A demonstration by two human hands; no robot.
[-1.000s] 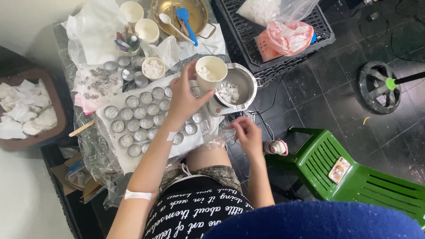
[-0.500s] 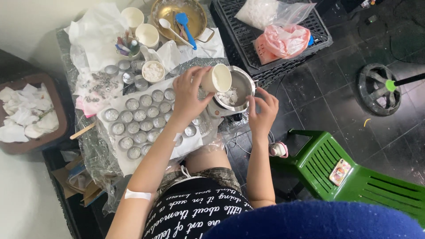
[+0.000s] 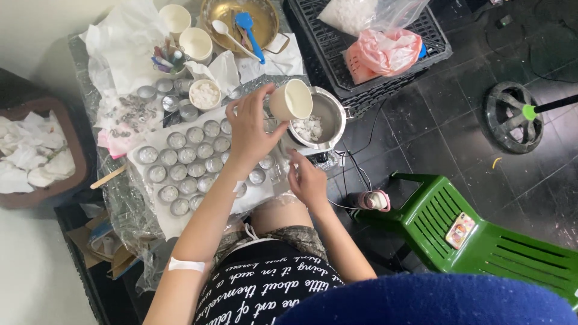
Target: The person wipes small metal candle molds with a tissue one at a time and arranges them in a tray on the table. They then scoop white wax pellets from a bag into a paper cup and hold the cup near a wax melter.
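The left hand grips a cream paper cup just above the centre of the frame, tipped on its side with its mouth turned toward the small metal pot, and the inside of the cup now looks bare, where a second ago it stood upright with white chunks in it. So the load has gone over: white wax pieces lie heaped in the pot, which sits at the right edge of the plastic-wrapped tabletop. The right hand has moved too; half a second back it was up beside the pot's right rim, and now it has dropped to the lower left of the pot, fingers loosely curled near the tabletop's edge, holding nothing that I can make out. By my reading the emptying of this cup is done or nearly done. Left of the pot, rows of small round tins lie on white paper, untouched. Further up sit a little bowl of white chunks, two more paper cups and a brass bowl with a blue spatula. A green plastic chair stands at lower right
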